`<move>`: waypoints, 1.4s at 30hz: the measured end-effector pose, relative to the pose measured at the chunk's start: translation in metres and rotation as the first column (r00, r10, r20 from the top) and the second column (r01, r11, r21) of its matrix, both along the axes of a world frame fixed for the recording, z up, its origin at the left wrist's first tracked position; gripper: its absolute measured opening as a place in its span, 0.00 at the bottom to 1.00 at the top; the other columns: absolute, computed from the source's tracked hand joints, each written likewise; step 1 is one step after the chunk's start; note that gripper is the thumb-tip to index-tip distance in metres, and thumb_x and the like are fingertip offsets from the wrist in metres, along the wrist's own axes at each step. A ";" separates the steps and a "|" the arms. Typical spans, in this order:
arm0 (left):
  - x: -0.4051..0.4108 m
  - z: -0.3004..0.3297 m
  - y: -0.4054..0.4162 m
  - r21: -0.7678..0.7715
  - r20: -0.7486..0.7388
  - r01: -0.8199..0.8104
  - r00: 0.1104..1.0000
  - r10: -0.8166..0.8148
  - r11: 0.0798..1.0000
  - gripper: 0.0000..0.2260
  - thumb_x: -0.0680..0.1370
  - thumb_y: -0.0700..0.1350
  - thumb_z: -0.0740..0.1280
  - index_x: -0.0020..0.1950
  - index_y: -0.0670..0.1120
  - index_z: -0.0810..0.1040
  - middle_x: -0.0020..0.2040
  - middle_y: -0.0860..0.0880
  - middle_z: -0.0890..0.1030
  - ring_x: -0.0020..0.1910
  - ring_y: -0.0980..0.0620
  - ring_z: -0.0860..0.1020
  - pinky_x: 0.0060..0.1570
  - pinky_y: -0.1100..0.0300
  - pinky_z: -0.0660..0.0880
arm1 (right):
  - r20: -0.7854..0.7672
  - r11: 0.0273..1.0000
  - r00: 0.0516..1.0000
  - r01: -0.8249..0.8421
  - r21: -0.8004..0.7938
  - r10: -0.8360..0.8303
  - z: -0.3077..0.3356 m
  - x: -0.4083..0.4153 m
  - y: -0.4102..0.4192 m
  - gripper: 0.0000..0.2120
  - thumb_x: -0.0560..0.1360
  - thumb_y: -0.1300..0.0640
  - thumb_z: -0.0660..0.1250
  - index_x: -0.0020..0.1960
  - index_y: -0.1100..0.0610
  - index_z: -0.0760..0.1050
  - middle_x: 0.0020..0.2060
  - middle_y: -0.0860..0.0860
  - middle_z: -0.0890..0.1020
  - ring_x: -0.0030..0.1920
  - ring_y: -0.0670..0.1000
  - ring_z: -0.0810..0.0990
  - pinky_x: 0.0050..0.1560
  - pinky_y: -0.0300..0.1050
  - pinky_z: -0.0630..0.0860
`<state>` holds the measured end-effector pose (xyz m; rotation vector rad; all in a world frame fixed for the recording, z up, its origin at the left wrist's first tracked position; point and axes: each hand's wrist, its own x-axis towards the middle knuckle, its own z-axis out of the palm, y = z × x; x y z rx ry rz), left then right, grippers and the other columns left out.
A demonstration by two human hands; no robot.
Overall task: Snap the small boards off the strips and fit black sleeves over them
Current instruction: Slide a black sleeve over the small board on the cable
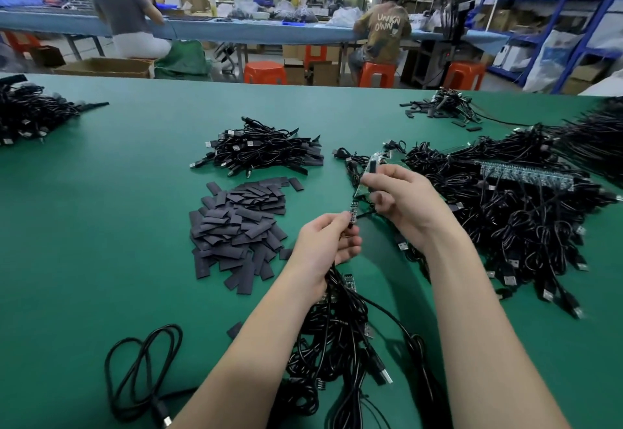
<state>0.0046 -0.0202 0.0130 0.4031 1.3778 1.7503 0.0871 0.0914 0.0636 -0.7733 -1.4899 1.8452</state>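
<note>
Pinching a small green circuit board [353, 210] between thumb and fingertips, the left hand [325, 243] also has a black cable trailing down from its grip into a tangle of black USB cables [333, 337] on the green-covered bench [101, 226]. The right hand [401, 201], raised just above and to the right, grips a narrow green strip of boards [367, 172] together with a flat black sleeve [372, 166] at its upper end; the small board meets the strip's lower end. A heap of flat dark grey-black sleeves [236, 230] lies left of the hands, a pile of sleeved black cables [259, 152] behind it. More strips of boards [526, 176] rest on a large mound of black cables [512, 213] to the right.
</note>
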 end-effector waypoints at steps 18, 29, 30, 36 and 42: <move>-0.004 0.001 -0.002 0.061 0.071 0.056 0.996 -0.061 0.997 0.10 0.83 0.46 0.65 0.47 0.44 0.84 0.34 0.53 0.80 0.31 0.57 0.78 0.33 0.66 0.77 | -0.159 0.978 0.987 0.000 -0.210 -0.034 -0.023 -0.004 -0.001 0.10 0.71 0.63 0.77 0.52 0.60 0.84 0.45 0.54 0.86 0.41 0.48 0.84 0.44 0.36 0.80; -0.004 0.001 -0.002 0.081 0.060 0.066 0.996 -0.071 0.995 0.10 0.82 0.46 0.66 0.46 0.44 0.84 0.34 0.54 0.79 0.31 0.57 0.77 0.33 0.66 0.77 | -0.226 0.975 0.966 0.077 -0.209 -0.125 -0.021 -0.007 -0.002 0.16 0.70 0.65 0.77 0.57 0.66 0.80 0.45 0.56 0.87 0.40 0.47 0.85 0.42 0.34 0.80; -0.004 0.001 -0.002 0.083 0.062 0.067 0.995 -0.072 0.994 0.10 0.82 0.46 0.66 0.46 0.44 0.84 0.34 0.54 0.79 0.31 0.57 0.77 0.33 0.66 0.77 | -0.215 0.977 0.969 0.076 -0.198 -0.119 -0.022 -0.007 -0.002 0.18 0.70 0.65 0.77 0.59 0.67 0.80 0.45 0.56 0.87 0.41 0.47 0.85 0.43 0.34 0.80; -0.004 0.000 -0.002 0.089 0.056 0.066 0.996 -0.072 0.994 0.10 0.82 0.46 0.66 0.47 0.44 0.84 0.34 0.54 0.79 0.32 0.58 0.77 0.33 0.66 0.77 | -0.178 0.987 0.977 0.094 -0.131 -0.116 -0.024 -0.006 -0.001 0.12 0.69 0.66 0.78 0.52 0.65 0.83 0.40 0.54 0.87 0.41 0.49 0.86 0.44 0.35 0.80; -0.004 -0.001 -0.003 0.123 0.020 0.103 0.994 -0.106 0.987 0.11 0.82 0.46 0.67 0.43 0.46 0.87 0.34 0.53 0.79 0.33 0.58 0.76 0.35 0.67 0.77 | -0.170 0.981 0.985 0.008 -0.193 -0.042 -0.019 0.001 0.001 0.08 0.70 0.65 0.76 0.49 0.63 0.83 0.40 0.54 0.87 0.39 0.47 0.85 0.42 0.35 0.80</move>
